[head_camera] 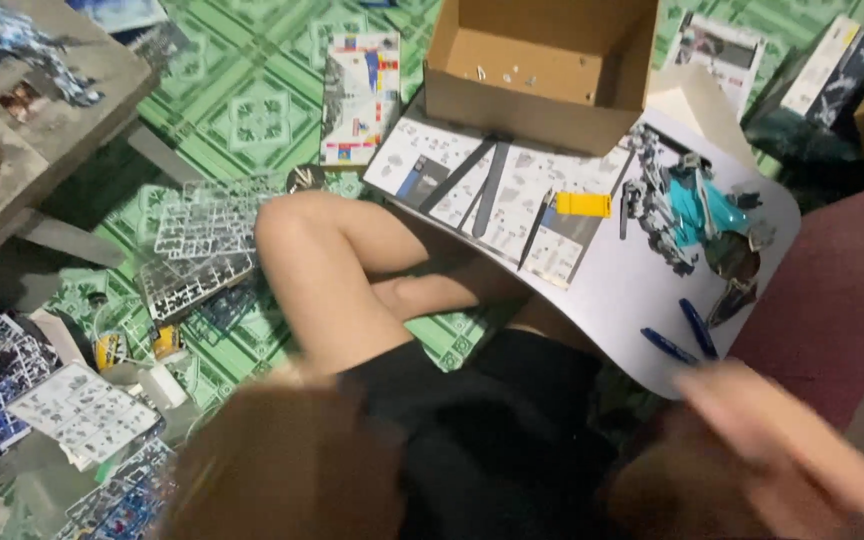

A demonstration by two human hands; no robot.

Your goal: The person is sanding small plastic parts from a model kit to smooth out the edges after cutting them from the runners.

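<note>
My left hand (282,470) is a blurred shape at the bottom left, close to the camera and above my bent leg (327,265). At the bottom right, equally blurred, my right hand (782,450) has its fingers stretched just below a blue-handled tool (687,335). The tool lies on a white board (622,300) across my lap. Also on the board are a part-built teal and grey model figure (697,205), a small yellow piece (583,204) and an instruction sheet (472,175). Whether either hand holds anything is lost in the blur.
An open cardboard box (532,100) stands behind the board. Clear and grey plastic part frames (202,240) lie on the green patterned floor at left, with a booklet (360,95) and more frames and sheets (82,410). A wooden table (42,120) is at far left, a maroon surface (832,280) at right.
</note>
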